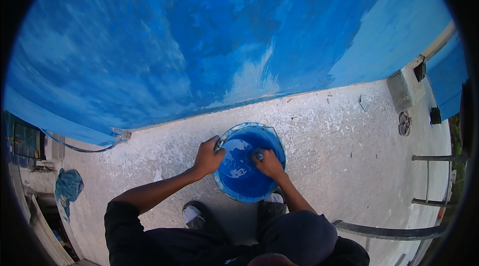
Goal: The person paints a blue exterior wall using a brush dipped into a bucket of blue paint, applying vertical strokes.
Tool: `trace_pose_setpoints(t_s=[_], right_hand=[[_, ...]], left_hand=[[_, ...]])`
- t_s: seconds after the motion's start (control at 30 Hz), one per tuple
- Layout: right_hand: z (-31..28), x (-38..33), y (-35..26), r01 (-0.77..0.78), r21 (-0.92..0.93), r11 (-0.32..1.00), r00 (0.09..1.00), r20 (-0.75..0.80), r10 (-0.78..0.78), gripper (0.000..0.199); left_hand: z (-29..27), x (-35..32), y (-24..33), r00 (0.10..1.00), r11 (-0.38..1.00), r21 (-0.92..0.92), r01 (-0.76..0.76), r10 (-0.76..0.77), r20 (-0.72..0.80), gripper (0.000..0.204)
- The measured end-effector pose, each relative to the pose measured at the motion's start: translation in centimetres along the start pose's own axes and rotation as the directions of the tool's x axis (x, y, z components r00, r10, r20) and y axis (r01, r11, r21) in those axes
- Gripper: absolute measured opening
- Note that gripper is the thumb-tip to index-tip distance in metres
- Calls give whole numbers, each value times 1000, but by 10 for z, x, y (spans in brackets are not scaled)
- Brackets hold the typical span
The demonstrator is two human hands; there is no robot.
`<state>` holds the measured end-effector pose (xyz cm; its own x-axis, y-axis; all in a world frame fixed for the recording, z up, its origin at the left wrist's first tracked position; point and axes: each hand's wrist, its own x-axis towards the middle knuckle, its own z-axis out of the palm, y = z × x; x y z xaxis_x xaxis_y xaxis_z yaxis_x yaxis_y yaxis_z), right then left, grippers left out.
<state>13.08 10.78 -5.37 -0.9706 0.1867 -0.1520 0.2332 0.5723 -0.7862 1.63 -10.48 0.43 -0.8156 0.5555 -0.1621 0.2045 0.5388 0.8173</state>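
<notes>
A round bucket with a paint-spattered rim stands on the floor in front of my feet, with glossy blue paint inside. My left hand is closed on the left side of its rim. Over the right half of the bucket, my right hand is closed in a fist around a blue-smeared handle, whose rounded end shows above the fingers. The lower part of that handled tool is hidden by the hand, so its kind does not show.
Ahead rises a wall with patchy blue paint. The pale floor is speckled with flakes. Metal railings stand at the right, near a pair of sandals. A crumpled blue-green cloth or bag lies left, below a dark hose.
</notes>
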Motion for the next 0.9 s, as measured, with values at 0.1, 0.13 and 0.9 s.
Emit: trace_pose_setpoints(t_s=[0.1,0.13,0.9], right_hand=[[1,3,4,-28,201,979,997,72,14,20],[-2,3,4,-87,348,934,993,110,51,21],[-4,14,-17,-68,385,920,991,133,17,23]], left_hand=[[0,2,7,1000,1000,-22,14,-14,4,18],[1,2,9,1000,999,-37,22,-22,5,18],[7,6,10,998,998,-66,5,-9,-60,17]])
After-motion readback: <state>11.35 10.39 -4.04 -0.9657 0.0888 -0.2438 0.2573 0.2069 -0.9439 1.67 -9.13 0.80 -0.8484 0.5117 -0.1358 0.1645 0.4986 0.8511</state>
